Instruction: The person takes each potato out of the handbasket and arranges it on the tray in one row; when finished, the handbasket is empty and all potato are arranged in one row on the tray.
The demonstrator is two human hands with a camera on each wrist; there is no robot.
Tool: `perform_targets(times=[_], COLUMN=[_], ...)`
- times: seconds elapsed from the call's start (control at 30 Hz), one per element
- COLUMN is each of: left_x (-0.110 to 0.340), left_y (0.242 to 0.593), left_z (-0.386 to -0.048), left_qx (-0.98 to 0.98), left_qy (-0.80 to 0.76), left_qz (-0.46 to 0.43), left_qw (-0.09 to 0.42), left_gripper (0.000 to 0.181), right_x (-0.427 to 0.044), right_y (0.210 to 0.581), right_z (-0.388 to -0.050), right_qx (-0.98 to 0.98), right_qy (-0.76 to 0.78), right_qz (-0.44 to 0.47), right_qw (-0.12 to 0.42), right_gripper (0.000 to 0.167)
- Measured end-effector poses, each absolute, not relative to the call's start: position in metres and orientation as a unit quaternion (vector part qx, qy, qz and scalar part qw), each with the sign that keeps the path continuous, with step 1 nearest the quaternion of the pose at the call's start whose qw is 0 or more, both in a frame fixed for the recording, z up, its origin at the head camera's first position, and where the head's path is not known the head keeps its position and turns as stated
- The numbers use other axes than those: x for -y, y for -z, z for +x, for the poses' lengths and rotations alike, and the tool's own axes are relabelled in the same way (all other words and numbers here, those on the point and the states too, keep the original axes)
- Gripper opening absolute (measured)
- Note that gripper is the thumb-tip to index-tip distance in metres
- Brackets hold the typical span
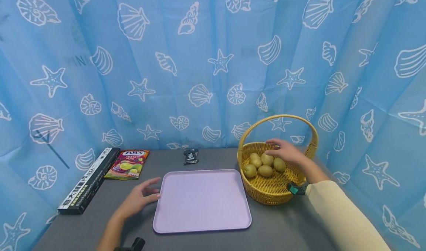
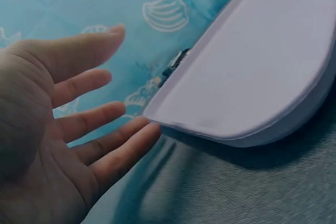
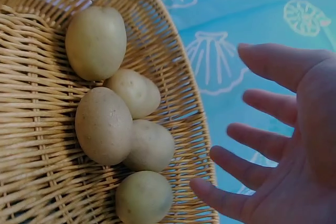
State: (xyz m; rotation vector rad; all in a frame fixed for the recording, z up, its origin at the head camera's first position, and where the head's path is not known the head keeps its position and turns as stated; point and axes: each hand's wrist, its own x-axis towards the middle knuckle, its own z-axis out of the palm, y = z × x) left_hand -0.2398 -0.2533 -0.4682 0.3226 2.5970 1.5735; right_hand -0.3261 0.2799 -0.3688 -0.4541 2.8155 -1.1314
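My left hand (image 1: 139,201) is at the left edge of a pale purple tray (image 1: 203,201), fingers spread and nothing in its grasp. In the left wrist view its lower fingertips (image 2: 152,128) are right by the tray's corner; whether they touch cannot be told. Over the back right of a yellow wicker basket (image 1: 266,198), under its tall handle, hovers my right hand (image 1: 287,153), fingers apart and holding nothing. Several rounded, greenish-brown pieces like potatoes or kiwis lie in the basket, among them a brown oval piece (image 3: 104,126) and a larger greenish piece (image 3: 96,43).
A red FOX'S fruit candy bag (image 1: 128,164) lies at the back left, beside a long black-and-white box (image 1: 89,180). Behind the tray is a small black packet (image 1: 191,157). A blue curtain (image 1: 199,77) with white shells hangs at the grey table's (image 1: 213,241) back.
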Motion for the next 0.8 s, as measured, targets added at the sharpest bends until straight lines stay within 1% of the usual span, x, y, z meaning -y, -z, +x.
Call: perform_targets(times=[0.17,0.3,0.43,0.57,0.8], left_x=[0.252,0.253,0.255,0.256,0.255], left_y=[0.478,0.485,0.488,0.491,0.494], left_z=[-0.242,-0.244,-0.244,-0.245,-0.247], left_qx=[-0.847,-0.852,-0.854,-0.859,-0.868], left_qy=[-0.518,-0.510,-0.507,-0.500,-0.485], left_qz=[0.099,0.087,0.079,0.074,0.061], left_qw=[0.069,0.082,0.086,0.085,0.085], left_gripper=[0.066,0.070,0.070,0.070,0.071], right_x=[-0.277,-0.275,-0.273,-0.275,-0.279], right_y=[0.380,0.389,0.393,0.403,0.414], right_z=[-0.341,-0.348,-0.351,-0.356,-0.361], right_qx=[-0.908,-0.912,-0.930,-0.941,-0.953], right_qy=[0.393,0.384,0.331,0.293,0.260], right_qz=[-0.118,-0.098,-0.123,-0.137,-0.137], right_qw=[0.084,0.105,0.106,0.095,0.070], right_gripper=[0.061,0.060,0.055,0.049,0.050])
